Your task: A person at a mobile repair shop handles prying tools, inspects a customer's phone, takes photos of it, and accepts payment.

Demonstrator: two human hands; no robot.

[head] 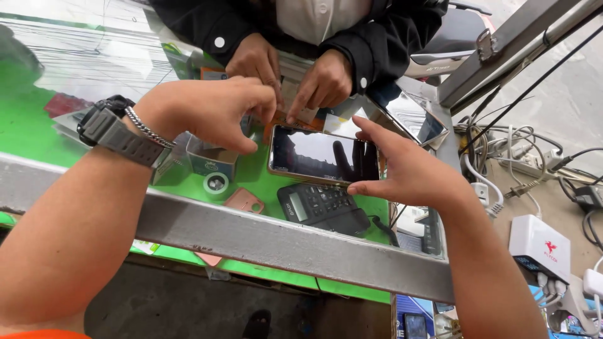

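Observation:
A smartphone (317, 155) with a dark, shiny screen lies flat on the glass counter top (94, 69). My right hand (405, 172) grips its right end between thumb and forefinger. My left hand (217, 110), with a dark wristwatch and a chain bracelet on the wrist, hovers over the phone's left end with its fingers curled and pinched; whether it touches the phone is hidden. Across the counter another person in a dark jacket presses both hands (295, 75) onto a small card or packet just beyond the phone.
Under the glass lie a black calculator (323, 207), a roll of tape (217, 183), a pink phone case (245, 201) and a small box (213, 160). A metal counter rail (264, 242) runs across the front. Cables, a power strip (534, 164) and a white box (541, 246) crowd the right.

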